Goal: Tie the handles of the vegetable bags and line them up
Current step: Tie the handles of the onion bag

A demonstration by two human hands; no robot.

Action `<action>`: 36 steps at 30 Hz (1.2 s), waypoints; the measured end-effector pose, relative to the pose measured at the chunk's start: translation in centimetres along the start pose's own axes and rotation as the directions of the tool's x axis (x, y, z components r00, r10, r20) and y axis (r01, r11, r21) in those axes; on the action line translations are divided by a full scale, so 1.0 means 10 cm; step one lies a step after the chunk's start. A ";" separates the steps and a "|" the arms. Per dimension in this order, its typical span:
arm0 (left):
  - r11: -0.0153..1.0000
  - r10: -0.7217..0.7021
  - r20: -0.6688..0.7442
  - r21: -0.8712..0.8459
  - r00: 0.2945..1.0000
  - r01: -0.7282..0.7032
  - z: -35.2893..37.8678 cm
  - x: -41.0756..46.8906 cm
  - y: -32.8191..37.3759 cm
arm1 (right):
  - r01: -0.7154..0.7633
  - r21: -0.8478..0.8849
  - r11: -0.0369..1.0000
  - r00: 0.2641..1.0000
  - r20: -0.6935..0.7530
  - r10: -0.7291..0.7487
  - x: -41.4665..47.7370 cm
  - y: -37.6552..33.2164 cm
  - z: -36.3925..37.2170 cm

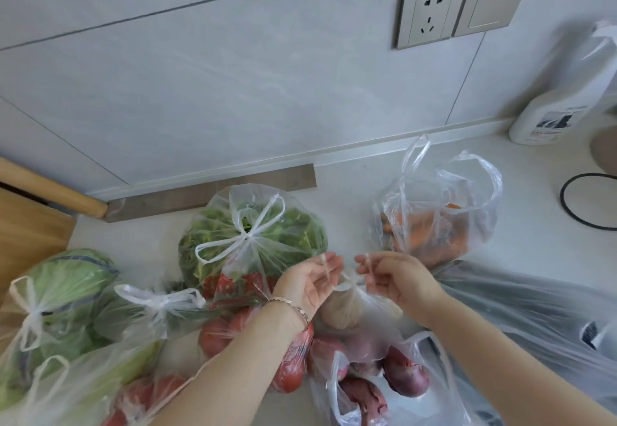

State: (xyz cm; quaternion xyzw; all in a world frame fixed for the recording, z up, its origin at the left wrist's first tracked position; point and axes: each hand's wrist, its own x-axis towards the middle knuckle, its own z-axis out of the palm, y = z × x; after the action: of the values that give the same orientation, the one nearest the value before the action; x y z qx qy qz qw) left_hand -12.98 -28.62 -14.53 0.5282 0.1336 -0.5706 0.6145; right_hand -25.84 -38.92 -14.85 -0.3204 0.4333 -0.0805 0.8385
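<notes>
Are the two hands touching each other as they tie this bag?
Apart. The head view shows a plain gap between the left hand and the right hand. Only the bag handles, which each hand pinches, span it.

Your left grip (pixel 309 280) and right grip (pixel 397 280) each pinch one handle end of the clear bag (pixel 345 308), with a loose knot (pixel 349 280) between them. Farther back on the bench (pixel 347 198), the greens bag (pixel 253 235) is tied in a bow. The carrot bag (pixel 437 222) has its handles standing untied.
</notes>
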 end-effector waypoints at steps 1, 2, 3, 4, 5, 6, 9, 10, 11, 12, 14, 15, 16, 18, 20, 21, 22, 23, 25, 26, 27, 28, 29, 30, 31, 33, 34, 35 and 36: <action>0.999 0.006 0.034 0.044 0.999 -0.007 0.03 -0.03 -0.04 | 0.001 -0.096 0.995 0.999 0.051 0.004 -0.05 0.03 0.04; 0.996 0.002 0.056 0.094 0.998 -0.007 0.07 -0.05 -0.09 | 0.001 -0.153 0.988 0.995 0.097 0.014 -0.08 0.06 0.05; 0.991 -0.007 0.072 0.134 0.997 -0.002 0.11 -0.06 -0.14 | -0.003 -0.182 0.983 0.991 0.131 0.027 -0.10 0.09 0.07; 0.986 -0.012 0.080 0.164 0.997 -0.001 0.15 -0.07 -0.19 | -0.005 -0.203 0.979 0.988 0.149 0.036 -0.10 0.11 0.08; 0.981 -0.014 0.085 0.193 0.996 -0.002 0.17 -0.05 -0.22 | -0.012 -0.219 0.976 0.988 0.147 0.046 -0.09 0.12 0.09; 0.974 -0.016 0.101 0.227 0.995 -0.008 0.17 -0.03 -0.24 | -0.019 -0.241 0.970 0.990 0.133 0.053 -0.07 0.13 0.08; 0.881 0.021 0.170 0.462 0.985 -0.099 0.15 -0.02 -0.23 | -0.028 -0.316 0.948 0.995 0.079 0.055 -0.02 0.12 0.05; 0.775 0.059 0.217 0.605 0.974 -0.182 0.13 -0.03 -0.22 | -0.031 -0.361 0.932 0.996 0.064 0.058 -0.01 0.11 0.03; 0.641 0.092 0.269 0.720 0.959 -0.264 0.12 -0.03 -0.21 | -0.030 -0.450 0.892 0.997 0.044 0.056 -0.01 0.08 0.02; 0.526 0.124 0.307 0.786 0.944 -0.325 0.10 -0.04 -0.20 | -0.024 -0.565 0.825 0.999 0.022 0.044 0.00 0.05 0.01; 0.408 0.187 0.306 0.840 0.934 -0.357 0.04 -0.03 -0.18 | -0.010 -0.719 0.695 1.000 -0.009 0.005 0.00 0.00 -0.04; 0.376 0.227 0.278 0.859 0.933 -0.347 0.00 -0.04 -0.16 | -0.015 -0.727 0.686 0.999 -0.032 -0.012 0.01 0.00 -0.10; 0.359 0.270 0.249 0.870 0.930 -0.337 -0.07 -0.04 -0.15 | -0.039 -0.712 0.701 0.997 -0.074 -0.019 0.02 0.01 -0.19; 0.370 0.325 0.235 0.860 0.916 -0.352 -0.21 -0.05 -0.13 | -0.137 -0.614 0.777 0.985 -0.170 0.040 0.04 0.06 -0.37; 0.247 0.316 0.281 0.898 0.906 -0.365 -0.26 -0.09 -0.14 | -0.215 -0.501 0.838 0.972 -0.198 0.130 0.08 0.14 -0.41; 0.086 0.290 0.324 0.928 0.900 -0.362 -0.25 -0.11 -0.16 | -0.222 -0.490 0.843 0.969 -0.206 0.135 0.11 0.17 -0.39; -0.128 0.272 0.377 0.926 0.885 -0.355 -0.22 -0.13 -0.17 | -0.214 -0.513 0.831 0.969 -0.217 0.116 0.15 0.18 -0.34; -0.319 0.265 0.439 0.880 0.859 -0.352 -0.19 -0.15 -0.17 | -0.199 -0.560 0.804 0.973 -0.211 0.094 0.17 0.17 -0.29; -0.459 0.216 0.566 0.778 0.796 -0.429 -0.17 -0.15 -0.15 | -0.179 -0.594 0.784 0.983 -0.145 0.114 0.19 0.10 -0.21; -0.463 0.181 0.630 0.732 0.755 -0.500 -0.18 -0.15 -0.13 | -0.182 -0.546 0.818 0.983 -0.110 0.146 0.22 0.05 -0.21; -0.463 0.125 0.667 0.694 0.735 -0.551 -0.20 -0.16 -0.09 | -0.193 -0.454 0.870 0.981 -0.088 0.172 0.25 0.01 -0.24; -0.495 0.074 0.694 0.649 0.716 -0.578 -0.24 -0.15 -0.07 | -0.213 -0.352 0.911 0.977 -0.089 0.194 0.30 -0.01 -0.27; -0.564 0.050 0.739 0.576 0.671 -0.592 -0.29 -0.12 -0.05 | -0.242 -0.279 0.929 0.969 -0.113 0.219 0.34 -0.03 -0.29; -0.621 0.015 0.772 0.505 0.635 -0.599 -0.34 -0.12 -0.04 | -0.277 -0.235 0.932 0.957 -0.152 0.246 0.39 -0.04 -0.30; -0.669 -0.026 0.792 0.440 0.611 -0.599 -0.38 -0.11 -0.03 | -0.318 -0.213 0.924 0.940 -0.198 0.278 0.44 -0.04 -0.30; -0.702 -0.066 0.815 0.372 0.575 -0.608 -0.49 -0.10 -0.05 | -0.391 -0.202 0.898 0.905 -0.264 0.335 0.49 -0.03 -0.31; -0.689 -0.074 0.809 0.382 0.584 -0.616 -0.52 -0.12 -0.03 | -0.416 -0.196 0.888 0.891 -0.281 0.356 0.51 -0.01 -0.31; -0.674 -0.080 0.793 0.403 0.603 -0.620 -0.54 -0.13 0.00 | -0.429 -0.185 0.884 0.883 -0.293 0.367 0.52 0.02 -0.32; -0.652 -0.077 0.770 0.442 0.633 -0.617 -0.56 -0.13 0.04 | -0.429 -0.169 0.887 0.879 -0.303 0.368 0.52 0.04 -0.31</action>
State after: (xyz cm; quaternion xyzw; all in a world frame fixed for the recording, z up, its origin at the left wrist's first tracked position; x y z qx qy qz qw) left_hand -10.59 -23.45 -15.65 0.6302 -0.7505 -0.1977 0.0253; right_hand -25.10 -42.17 -19.88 -0.3052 0.6037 0.1041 0.7291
